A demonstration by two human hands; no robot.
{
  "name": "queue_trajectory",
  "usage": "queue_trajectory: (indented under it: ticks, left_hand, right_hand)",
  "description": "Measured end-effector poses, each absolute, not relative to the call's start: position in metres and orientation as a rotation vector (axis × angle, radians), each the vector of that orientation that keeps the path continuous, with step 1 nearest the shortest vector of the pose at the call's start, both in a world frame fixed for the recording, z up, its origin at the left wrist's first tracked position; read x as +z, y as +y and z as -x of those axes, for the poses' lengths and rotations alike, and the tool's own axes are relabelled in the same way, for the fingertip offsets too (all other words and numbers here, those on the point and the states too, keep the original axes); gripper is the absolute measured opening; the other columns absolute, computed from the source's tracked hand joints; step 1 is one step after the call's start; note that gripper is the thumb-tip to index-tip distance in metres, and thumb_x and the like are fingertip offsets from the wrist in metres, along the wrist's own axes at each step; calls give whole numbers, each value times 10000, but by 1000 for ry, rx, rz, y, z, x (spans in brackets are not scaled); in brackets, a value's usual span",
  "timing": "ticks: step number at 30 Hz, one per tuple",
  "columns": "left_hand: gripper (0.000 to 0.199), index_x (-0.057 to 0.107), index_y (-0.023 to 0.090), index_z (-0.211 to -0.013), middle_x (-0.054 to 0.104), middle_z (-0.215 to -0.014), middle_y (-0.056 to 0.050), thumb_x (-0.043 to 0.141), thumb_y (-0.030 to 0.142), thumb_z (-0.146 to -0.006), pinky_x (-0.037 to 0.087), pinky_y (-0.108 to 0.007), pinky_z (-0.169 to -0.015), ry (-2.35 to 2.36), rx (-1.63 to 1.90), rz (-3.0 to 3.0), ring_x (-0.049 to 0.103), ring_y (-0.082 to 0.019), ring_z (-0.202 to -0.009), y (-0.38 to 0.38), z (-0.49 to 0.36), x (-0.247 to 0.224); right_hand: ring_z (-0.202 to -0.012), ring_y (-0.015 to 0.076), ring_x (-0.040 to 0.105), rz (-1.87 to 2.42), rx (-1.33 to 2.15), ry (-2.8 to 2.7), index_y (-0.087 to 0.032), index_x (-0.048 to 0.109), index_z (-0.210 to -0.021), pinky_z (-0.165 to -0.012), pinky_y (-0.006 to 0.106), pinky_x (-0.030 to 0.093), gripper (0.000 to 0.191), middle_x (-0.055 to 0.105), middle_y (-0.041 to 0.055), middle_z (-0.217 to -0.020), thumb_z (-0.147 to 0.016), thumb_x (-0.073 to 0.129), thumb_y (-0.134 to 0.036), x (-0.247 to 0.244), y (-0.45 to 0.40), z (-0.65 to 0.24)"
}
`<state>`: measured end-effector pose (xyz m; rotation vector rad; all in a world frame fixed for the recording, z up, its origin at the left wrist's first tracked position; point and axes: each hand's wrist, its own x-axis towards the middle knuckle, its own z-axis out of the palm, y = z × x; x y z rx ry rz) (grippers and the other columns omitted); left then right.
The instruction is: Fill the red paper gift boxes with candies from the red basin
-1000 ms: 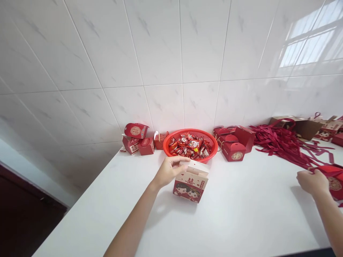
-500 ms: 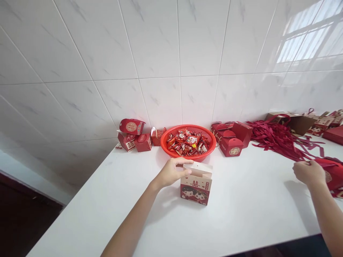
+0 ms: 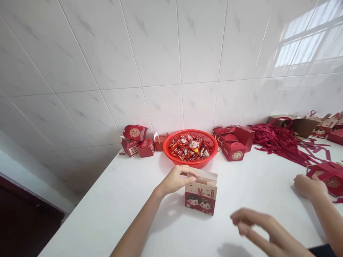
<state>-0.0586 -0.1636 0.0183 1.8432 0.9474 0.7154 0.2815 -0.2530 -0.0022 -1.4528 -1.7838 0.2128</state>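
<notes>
Near the middle of the white table, a cream and red paper box (image 3: 200, 202) stands upright, with its top open and two cartoon faces on the front. My left hand (image 3: 180, 179) pinches its upper left rim between thumb and fingers. To the right of the box and nearer the camera, my right hand (image 3: 264, 228) hovers over the table, slightly blurred, its thumb and fingers apart with nothing between them. Just behind the box sits a red plastic basket (image 3: 190, 165) holding many red-wrapped candies (image 3: 187, 147).
Red boxes (image 3: 146, 147) stand left of the basket, more red boxes (image 3: 233, 150) right of it. Dark red ribbons (image 3: 278, 141) lie farther right. At the right edge, another person's hand (image 3: 311, 186) touches a red box (image 3: 331, 178). A tiled wall (image 3: 160, 46) rises behind.
My right hand has come into view from the lower right. My left hand still grips the box. The red box by the other person's hand shows more fully. The view has shifted slightly.
</notes>
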Motion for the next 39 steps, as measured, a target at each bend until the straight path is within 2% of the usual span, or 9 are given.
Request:
queue_trajectory:
  ticks: [4,9,14,19,23,26,31,35,39]
  left_hand:
    - [206,779,218,-975,747,-1110,-68,711,303,-799,491,-368,-958,944,735,-1840,667,-244,-1039,-165,58,18]
    - [316,738,248,-1145,687,-1277,-67,672,318,-844,448,-391,-1023,929,711,-1866,598,-266,-1206,-168,54,19]
    - [331,731,254,-1164,670,-1296,-77,649,387,-872,452,-393,-1027,857,722,-1840,599,-254,-1189,-166,53,13]
    - [283,790,218,-943,679,-1255,-96,714,450,-801,492,-387,-984,816,898,-1707,610,-268,-1172,-145,66,20]
    - [341,767,186,-987,740,-1126,-105,643,454,-815,496,-393,-984,944,1057,-1729,673,-248,-1039,-101,73,29]
    - [307,758,184,-1027,737,-1165,-88,605,354,-823,481,-336,-987,1352,654,-1996,664,-237,-1081,-64,63,28]
    - [158,780,188,-725,777,-813,-41,758,243,-578,509,-289,-801,1440,83,-2050,706,-245,-807,-28,35,16]
    - [348,783,235,-848,766,-1072,-65,776,236,-501,506,-318,-803,1466,-123,-2062,689,-288,-934,-18,26,9]
    - [409,763,269,-968,701,-1251,-56,725,256,-561,487,-335,-869,1459,-176,-2095,637,-309,-1087,-13,28,1]
  right_hand:
    - [-848,251,691,1218,408,-1874,-312,715,-1043,-741,358,592,261,727,68,-956,-912,568,-483,7,-249,-205]
    - [-1075,283,640,999,544,-1907,-280,732,-1039,-904,411,538,262,675,98,-1176,-920,592,-467,5,-196,-176]
    - [-1047,279,635,876,839,-1836,-252,780,-924,-914,424,508,335,725,99,-1080,-937,558,-503,-14,-178,-171]
    - [-1106,303,627,791,966,-1498,-232,782,-779,-948,437,495,397,715,104,-1138,-862,621,-586,-14,-159,-184]
    - [-855,263,667,810,961,-1269,-214,743,-709,-832,411,530,417,742,95,-855,-775,680,-622,-16,-127,-189]
    - [-707,222,625,905,881,-1250,-205,689,-665,-747,374,521,426,707,73,-717,-740,674,-623,-19,-101,-184]
    - [-621,185,571,1016,802,-1371,-204,606,-611,-631,315,461,394,641,44,-634,-767,570,-564,-18,-72,-171]
    - [-574,161,526,1067,822,-1440,-196,599,-571,-572,285,392,266,597,11,-573,-707,627,-423,-14,-60,-167]
    - [-572,153,514,1110,858,-1464,-191,611,-571,-556,276,370,222,603,9,-582,-680,620,-384,-11,-51,-167]
